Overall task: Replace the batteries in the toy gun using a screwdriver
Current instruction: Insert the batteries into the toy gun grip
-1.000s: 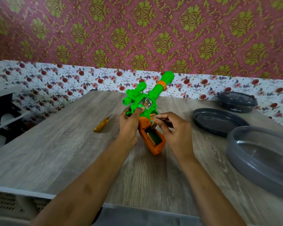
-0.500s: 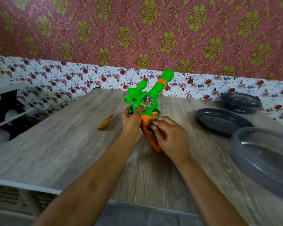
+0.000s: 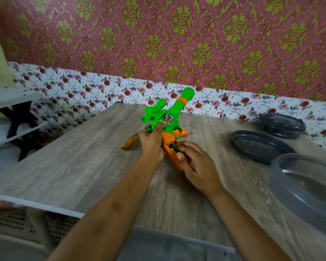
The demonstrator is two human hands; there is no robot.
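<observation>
Battery stage. The toy gun [image 3: 169, 114], green with an orange grip, lies on the wooden table [image 3: 79, 166] between both hands, muzzle pointing away from the person. The left hand [image 3: 151, 142] grips the green body, thumb laid on its side. The right hand [image 3: 199, 166] curls its fingers over the open battery compartment [image 3: 174, 146] in the grip, thumb against the grip's side; whether it pinches a battery cannot be told. A yellow-handled screwdriver [image 3: 129, 142] lies just left of the left hand. A flat orange piece [image 3: 183, 131] lies beyond the right hand, beside the gun. Right of that hand sit a dark lid [image 3: 260, 146] and a clear tub [image 3: 305, 185].
</observation>
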